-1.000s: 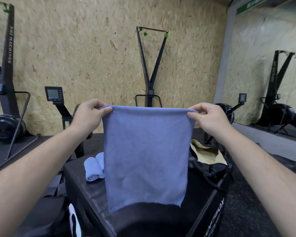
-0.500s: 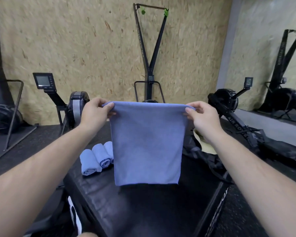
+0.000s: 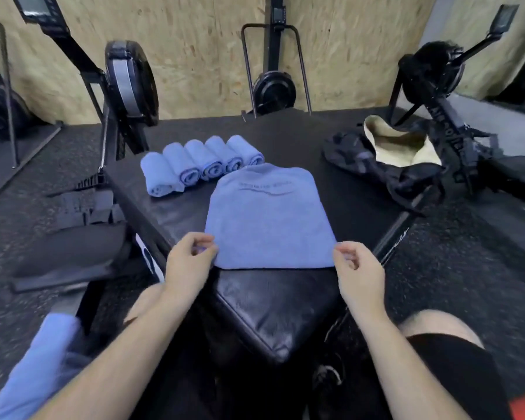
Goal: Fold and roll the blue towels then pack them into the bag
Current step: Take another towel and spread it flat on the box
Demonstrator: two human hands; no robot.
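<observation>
The fingers [image 3: 198,238] of the left hand [image 3: 186,265] were bent around the near left corner of the towel [image 3: 270,219], pinching a bit of cloth against the thumb. The fingers [image 3: 346,247] of the right hand [image 3: 359,269] were curled at the near right corner and touched its edge; the blur hid whether they nipped any cloth. The towel lay folded and flat, with a faint crease near its far end. The step looked to be the roll, so it would pay to smooth that crease first, then turn the near edge over tightly and keep both sides level, so the roll matches the others.

Five rolled towels [image 3: 200,165] sat in a row just beyond the towel's far left corner, the nearest seemingly touching it. The bag [image 3: 385,174], black and gaping on a pale lining, lay off to the towel's far right, well apart. Under the towel was the black padded desk [image 3: 273,313]. More blue cloth [image 3: 34,368] showed near and to the left of the towel, by the left forearm. Beyond the towel, exercise machines [image 3: 128,83] stood on a dark floor [image 3: 455,256] against a chipboard wall [image 3: 200,40]
</observation>
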